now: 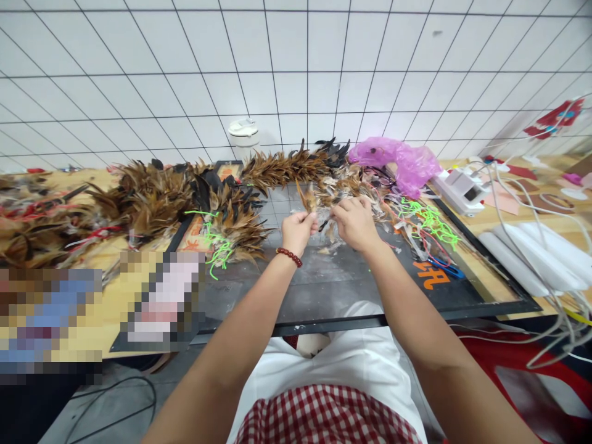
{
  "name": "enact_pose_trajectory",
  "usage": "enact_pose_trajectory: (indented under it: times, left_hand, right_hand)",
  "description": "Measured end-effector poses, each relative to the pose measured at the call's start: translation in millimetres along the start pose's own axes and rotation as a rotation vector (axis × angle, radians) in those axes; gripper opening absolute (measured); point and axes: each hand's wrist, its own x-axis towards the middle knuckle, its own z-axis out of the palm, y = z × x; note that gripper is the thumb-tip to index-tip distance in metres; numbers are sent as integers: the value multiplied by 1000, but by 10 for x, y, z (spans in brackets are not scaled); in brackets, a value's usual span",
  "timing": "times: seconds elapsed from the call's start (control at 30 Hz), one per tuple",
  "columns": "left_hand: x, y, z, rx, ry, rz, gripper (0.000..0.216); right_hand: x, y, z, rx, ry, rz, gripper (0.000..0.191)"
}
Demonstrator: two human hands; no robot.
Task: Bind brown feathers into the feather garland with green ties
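My left hand [298,229], with a red bead bracelet on its wrist, pinches a small tuft of brown and white feathers [311,203] above a dark cutting mat [324,283]. My right hand [354,222] is closed on the same tuft from the right side, and the two hands almost touch. Loose feathers lie on the mat just beyond my fingers. A long strip of brown and black feathers [287,166] curves along the far side of the mat.
Big piles of brown feathers [139,197] cover the left of the wooden table. Neon green cords [428,219], a pink plastic bag [402,160], blue-handled scissors [446,267], a white device [460,191], white tubes [531,253] and cables lie right. A white lidded cup [243,132] stands by the tiled wall.
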Motion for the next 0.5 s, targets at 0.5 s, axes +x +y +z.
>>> enact_pose_trajectory:
  times: [0.5]
  left_hand:
    - [-13,-130,23,415,-187,66,17]
  right_hand:
    - [13,-48,-17,-16,-16,-20,18]
